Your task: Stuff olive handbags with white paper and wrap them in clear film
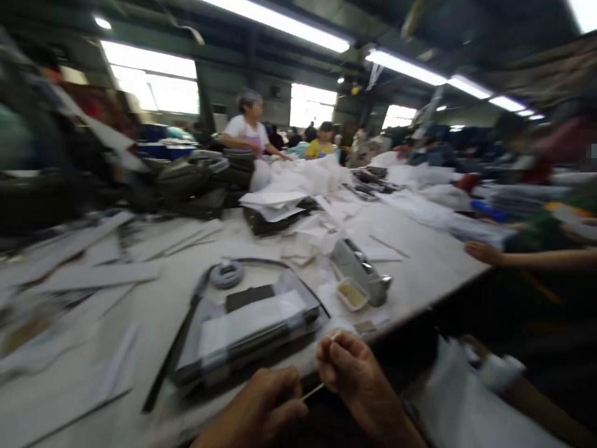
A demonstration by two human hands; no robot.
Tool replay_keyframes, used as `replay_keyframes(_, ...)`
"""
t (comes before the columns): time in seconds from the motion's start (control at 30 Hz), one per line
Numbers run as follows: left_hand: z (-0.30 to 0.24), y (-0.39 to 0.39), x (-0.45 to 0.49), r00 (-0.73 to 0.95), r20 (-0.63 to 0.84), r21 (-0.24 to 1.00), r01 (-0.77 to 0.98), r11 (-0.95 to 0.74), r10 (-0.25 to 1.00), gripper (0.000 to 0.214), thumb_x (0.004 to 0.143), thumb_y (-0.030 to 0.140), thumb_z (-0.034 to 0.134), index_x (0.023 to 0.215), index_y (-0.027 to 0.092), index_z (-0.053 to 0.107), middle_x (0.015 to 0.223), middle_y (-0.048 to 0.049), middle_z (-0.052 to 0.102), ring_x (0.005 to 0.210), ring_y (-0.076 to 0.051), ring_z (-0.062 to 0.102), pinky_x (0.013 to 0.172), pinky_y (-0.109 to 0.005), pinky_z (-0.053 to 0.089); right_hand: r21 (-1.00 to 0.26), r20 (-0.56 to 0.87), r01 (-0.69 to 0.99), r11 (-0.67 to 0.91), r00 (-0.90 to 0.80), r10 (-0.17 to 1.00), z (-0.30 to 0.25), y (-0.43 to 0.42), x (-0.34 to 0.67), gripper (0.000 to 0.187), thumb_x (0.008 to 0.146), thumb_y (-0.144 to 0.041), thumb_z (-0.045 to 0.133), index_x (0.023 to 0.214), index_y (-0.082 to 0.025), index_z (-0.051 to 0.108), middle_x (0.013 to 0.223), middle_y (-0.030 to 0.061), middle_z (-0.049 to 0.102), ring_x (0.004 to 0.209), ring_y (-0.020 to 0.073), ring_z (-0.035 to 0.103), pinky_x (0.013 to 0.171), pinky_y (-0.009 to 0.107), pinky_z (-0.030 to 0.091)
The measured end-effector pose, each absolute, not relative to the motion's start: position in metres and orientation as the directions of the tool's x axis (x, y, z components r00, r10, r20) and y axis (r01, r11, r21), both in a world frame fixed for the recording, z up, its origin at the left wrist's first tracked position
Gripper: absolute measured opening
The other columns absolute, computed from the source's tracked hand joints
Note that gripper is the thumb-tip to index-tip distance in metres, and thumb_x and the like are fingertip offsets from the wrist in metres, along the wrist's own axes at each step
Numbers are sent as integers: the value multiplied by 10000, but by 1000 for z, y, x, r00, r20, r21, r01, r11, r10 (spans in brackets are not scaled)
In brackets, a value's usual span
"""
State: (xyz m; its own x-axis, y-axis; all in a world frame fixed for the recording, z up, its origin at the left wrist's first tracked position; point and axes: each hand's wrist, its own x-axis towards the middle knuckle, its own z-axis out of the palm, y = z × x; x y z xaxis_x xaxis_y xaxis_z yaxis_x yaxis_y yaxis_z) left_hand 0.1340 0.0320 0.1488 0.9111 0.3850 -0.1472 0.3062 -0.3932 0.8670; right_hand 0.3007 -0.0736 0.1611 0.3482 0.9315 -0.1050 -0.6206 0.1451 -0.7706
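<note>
At the near table edge, my left hand (pixel 275 398) and my right hand (pixel 354 373) are close together, both with curled fingers. A thin pale string-like strip (pixel 313 392) stretches between them, pinched at each end. Blur hides its exact kind. Just beyond my hands lies a flat dark bag (pixel 275 333) with white wrapping (pixel 254 317) over it and a long dark strap (pixel 175 348) looped around. A grey roll (pixel 227 274) rests behind the bag. Past my right hand are a small white dish (pixel 352 294) with yellowish contents and a grey box-shaped device (pixel 359 267) with shiny metal parts.
White sheets and strips (pixel 93 277) cover the left side of the table (pixel 420 267). Dark bags (pixel 200 180) and a white heap (pixel 308 177) stand farther back. Two people work across the table; another person's hand (pixel 482 252) touches its right edge.
</note>
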Motion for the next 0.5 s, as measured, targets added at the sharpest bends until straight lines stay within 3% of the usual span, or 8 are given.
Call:
replay_keyframes(0.1, 162, 36, 119, 898, -161, 889, 312, -335, 409, 81, 827, 261, 662, 884, 204, 668, 760, 58, 631, 674, -96, 538, 582, -187, 354, -847, -171, -532, -13, 248, 954, 163, -61, 303, 306, 717, -388, 850, 852, -169, 684, 744, 55, 641, 484, 71, 462, 455, 221, 281)
replay_keyframes(0.27, 196, 42, 89, 834, -50, 890, 287, -355, 549, 174, 845, 239, 666, 1017, 245, 691, 993, 26, 698, 922, -142, 625, 822, -205, 425, -904, -230, -395, -165, 124, 965, 179, -31, 284, 408, 684, -467, 854, 884, -146, 701, 634, 34, 589, 400, 43, 378, 398, 203, 193)
replay_keyframes(0.37, 203, 67, 66, 721, 68, 883, 279, -378, 690, 108, 893, 260, 599, 922, 210, 690, 872, 19, 687, 833, -131, 616, 780, -204, 431, -920, -219, -345, -187, 56, 974, 200, -10, 269, 425, 713, -488, 825, 903, -128, 703, 615, 25, 584, 374, 28, 360, 368, 188, 167)
replay_keyframes(0.5, 190, 134, 36, 382, 110, 843, 453, -290, 917, 232, 939, 353, 524, 825, 184, 634, 752, -1, 630, 744, -148, 572, 720, -240, 412, -935, -174, -303, -187, -69, 982, 228, 30, 255, 413, 773, -444, 772, 1023, -125, 692, 685, 36, 638, 376, 32, 405, 343, 162, 229)
